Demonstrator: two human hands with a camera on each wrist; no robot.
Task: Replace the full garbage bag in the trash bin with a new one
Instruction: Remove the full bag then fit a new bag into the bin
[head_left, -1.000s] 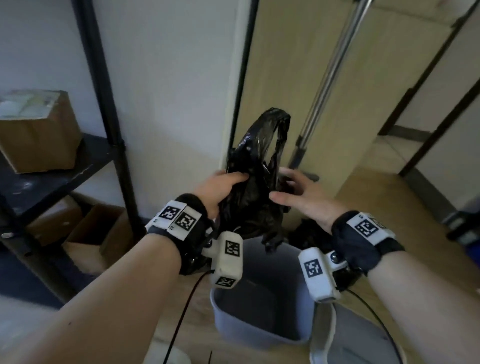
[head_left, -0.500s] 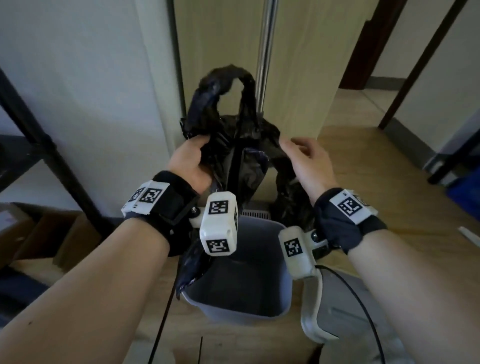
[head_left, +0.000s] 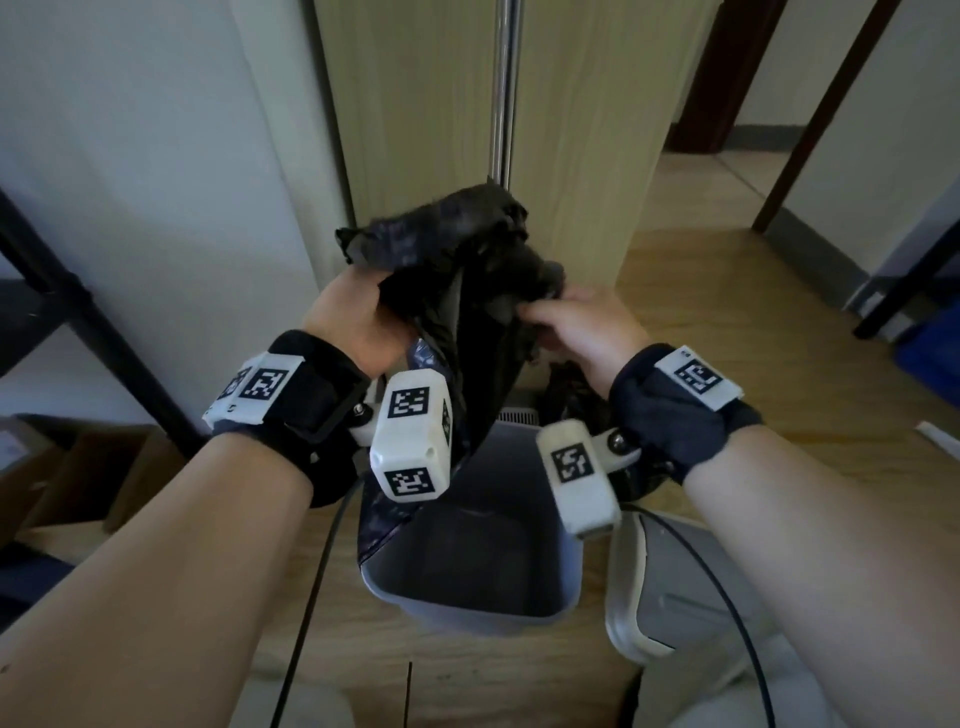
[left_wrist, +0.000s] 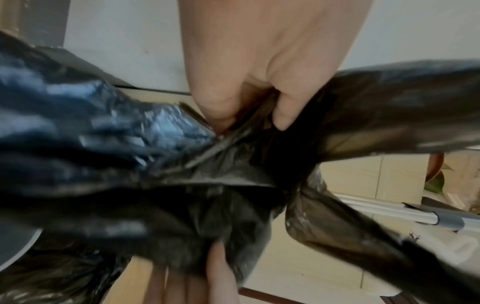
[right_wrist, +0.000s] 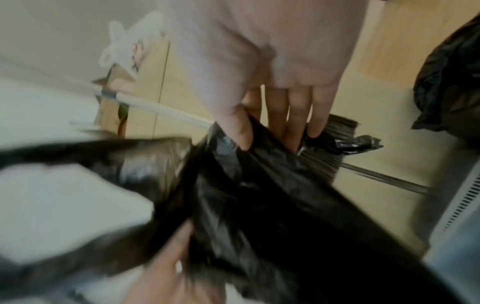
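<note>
A black garbage bag (head_left: 457, 291) is held up in the air above the open grey trash bin (head_left: 470, 605), which stands on the wooden floor (head_left: 727, 322) in front of a light wooden panel (head_left: 426, 104). The bag's left side is gripped by the left hand (head_left: 358, 322), with the fingers curled into the plastic; in the left wrist view the film is seen pinched between thumb and fingers (left_wrist: 283, 115). The bag's right side is pinched by the right hand (head_left: 582, 327), thumb on one face and fingers on the other. The bag's lower end hangs down to the bin's left rim. A second dark, filled bag (head_left: 569, 395) lies on the floor just behind the bin. A white and grey lid (head_left: 670, 587) lies beside the bin's right edge. A metal pole (head_left: 501, 88) stands against the panel.
</note>
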